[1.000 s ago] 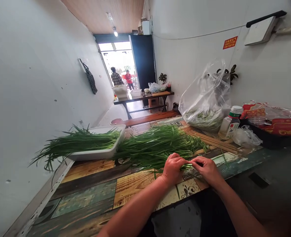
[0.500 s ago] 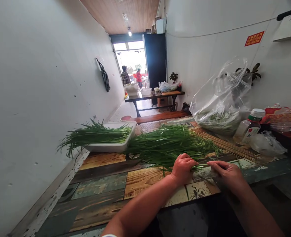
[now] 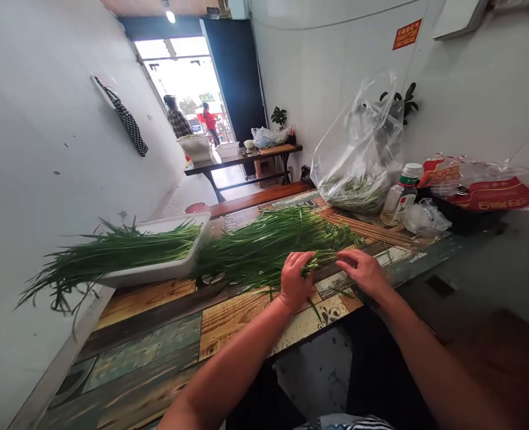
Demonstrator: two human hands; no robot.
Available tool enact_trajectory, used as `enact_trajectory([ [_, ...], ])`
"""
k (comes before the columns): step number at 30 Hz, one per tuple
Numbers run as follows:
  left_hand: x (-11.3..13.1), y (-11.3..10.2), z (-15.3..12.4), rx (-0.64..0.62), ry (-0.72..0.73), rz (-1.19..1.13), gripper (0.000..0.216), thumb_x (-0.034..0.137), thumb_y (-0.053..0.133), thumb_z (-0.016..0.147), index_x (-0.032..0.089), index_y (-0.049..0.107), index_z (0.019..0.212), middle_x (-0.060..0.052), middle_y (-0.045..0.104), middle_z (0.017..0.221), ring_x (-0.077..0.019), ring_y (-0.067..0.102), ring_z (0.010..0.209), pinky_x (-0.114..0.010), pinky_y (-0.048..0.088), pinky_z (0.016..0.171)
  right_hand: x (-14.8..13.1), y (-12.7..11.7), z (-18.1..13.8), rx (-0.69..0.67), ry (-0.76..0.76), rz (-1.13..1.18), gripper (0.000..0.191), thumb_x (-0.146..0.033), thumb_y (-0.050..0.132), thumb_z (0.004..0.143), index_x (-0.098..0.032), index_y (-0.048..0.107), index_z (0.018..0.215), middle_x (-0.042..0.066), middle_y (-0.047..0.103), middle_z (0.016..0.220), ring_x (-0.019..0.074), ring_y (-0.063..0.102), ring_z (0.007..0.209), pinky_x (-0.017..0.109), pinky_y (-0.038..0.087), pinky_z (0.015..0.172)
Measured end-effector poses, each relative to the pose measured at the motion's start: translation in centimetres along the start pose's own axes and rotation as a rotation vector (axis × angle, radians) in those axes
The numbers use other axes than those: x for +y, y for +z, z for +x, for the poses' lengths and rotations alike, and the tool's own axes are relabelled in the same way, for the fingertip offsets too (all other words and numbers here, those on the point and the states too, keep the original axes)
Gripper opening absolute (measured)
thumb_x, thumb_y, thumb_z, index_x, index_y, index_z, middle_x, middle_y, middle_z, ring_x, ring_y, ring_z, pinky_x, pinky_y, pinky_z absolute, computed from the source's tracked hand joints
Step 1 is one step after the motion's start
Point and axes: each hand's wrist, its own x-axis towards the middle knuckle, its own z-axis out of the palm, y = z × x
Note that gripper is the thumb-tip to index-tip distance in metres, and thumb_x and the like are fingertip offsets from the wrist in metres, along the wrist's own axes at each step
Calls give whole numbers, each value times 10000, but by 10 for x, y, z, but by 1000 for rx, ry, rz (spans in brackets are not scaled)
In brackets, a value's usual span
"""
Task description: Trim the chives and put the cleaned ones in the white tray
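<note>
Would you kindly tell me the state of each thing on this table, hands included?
left hand: closed around the chive bunch.
right hand: at that bunch's stalk ends, grip unclear.
chive pile: loose, lying flat.
white tray: filled with chives overhanging its end.
plastic bag: open, upright, greens inside.
bottle: upright, capped.
skewers: lying flat.

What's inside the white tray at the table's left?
Long green chives lie in the white tray, tips hanging past its left end. They cover its floor, so anything beneath them is hidden.
</note>
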Motion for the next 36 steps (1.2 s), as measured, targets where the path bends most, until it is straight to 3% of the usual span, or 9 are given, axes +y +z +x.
enact_trajectory([
  [6, -6, 4, -4, -64, -20, 26, 148, 247, 525, 871, 185, 626, 959, -57, 674, 928, -195, 595, 894, -359, 458, 831, 10, 18, 3, -12, 59, 53, 216, -378, 541, 782, -197, 656, 759, 31, 676, 710, 174, 612, 658, 281, 455, 627],
  [11, -1, 3, -4, -209, 24, 12, 209, 203, 499, 840, 189, 614, 1014, -54, 678, 1039, -198, 602, 989, -365, 434, 899, -2, 14, -5, 9, 40, 140, 311, -477, 533, 807, -189, 641, 769, 25, 660, 715, 154, 566, 628, 263, 427, 588],
  [16, 3, 0, -1, -248, 38, -1, 228, 198, 482, 831, 195, 623, 1010, -43, 695, 994, -189, 620, 933, -359, 427, 874, -15, 11, -8, 26, 105, 281, 346, -516, 556, 793, -179, 630, 773, 17, 613, 614, 134, 518, 541, 247, 405, 505],
  [20, 2, -1, 0, -253, 4, 18, 206, 222, 507, 822, 192, 643, 974, -49, 701, 929, -194, 612, 864, -355, 428, 832, -14, 11, -7, 16, 111, 330, 364, -525, 549, 801, -176, 644, 836, 29, 636, 679, 145, 558, 580, 252, 445, 533],
  [24, 4, -2, 2, -239, -20, 45, 158, 252, 524, 837, 191, 652, 909, -42, 698, 885, -187, 604, 831, -342, 428, 801, -10, 9, -8, -23, -30, 181, 304, -474, 571, 804, -195, 677, 858, 48, 661, 786, 175, 599, 703, 278, 477, 638],
  [27, 3, -2, 1, -230, -7, 45, 158, 262, 520, 854, 190, 650, 907, -39, 700, 888, -183, 604, 830, -342, 424, 803, -1, 4, -6, 134, -42, 18, 296, -439, 517, 845, -193, 682, 842, 74, 669, 839, 192, 606, 753, 310, 486, 710],
  [30, -3, 3, -4, -260, -29, 50, 156, 243, 531, 840, 193, 651, 927, -42, 698, 903, -186, 603, 849, -346, 422, 817, 9, -5, -1, 240, -15, -66, 355, -415, 487, 856, -185, 641, 1078, 106, 666, 996, 217, 628, 816, 349, 506, 748],
  [33, -12, 12, -12, -308, -43, 65, 190, 218, 592, 769, 200, 659, 947, -49, 691, 933, -201, 599, 879, -347, 426, 811, 14, -11, -1, 125, -140, -112, 430, -383, 499, 843, -216, 560, 1234, 106, 623, 1158, 248, 615, 984, 383, 506, 829],
  [36, -15, 20, -15, -332, -8, 92, 235, 193, 604, 723, 213, 668, 949, -48, 685, 942, -204, 597, 886, -341, 427, 798, 16, -12, -5, -87, -305, -162, 311, -367, 519, 836, -271, 643, 1105, 66, 662, 1097, 249, 602, 1021, 392, 485, 880],
])
